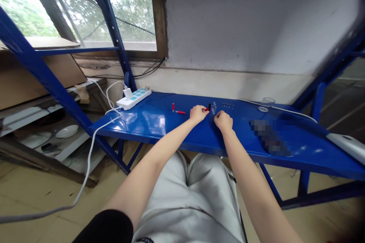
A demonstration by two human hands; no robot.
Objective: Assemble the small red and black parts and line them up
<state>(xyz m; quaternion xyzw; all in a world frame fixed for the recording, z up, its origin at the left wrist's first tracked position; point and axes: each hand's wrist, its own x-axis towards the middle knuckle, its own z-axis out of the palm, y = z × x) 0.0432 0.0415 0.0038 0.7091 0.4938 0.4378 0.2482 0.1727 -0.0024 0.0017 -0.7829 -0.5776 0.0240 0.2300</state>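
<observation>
My left hand [198, 114] is over the blue table, its fingertips pinched on a small red and black cylinder [209, 107]. Close by on the right, my right hand [224, 120] has its fingers drawn together; whatever they hold, if anything, is too small to make out. Several small clear pieces [213, 107] lie just beyond the fingertips of both hands. Left of my left hand, one red cylinder [173, 107] stands upright and another red cylinder [180, 112] lies on its side. Tiny metallic pieces [228, 105] are lined up behind my right hand.
A white power strip [134, 98] with a plugged-in adapter sits at the table's left end. To the right are a clear glass [266, 104], a blurred-out dark object [269, 138] and a white device [348, 146]. A white cable [90, 152] hangs off the left side.
</observation>
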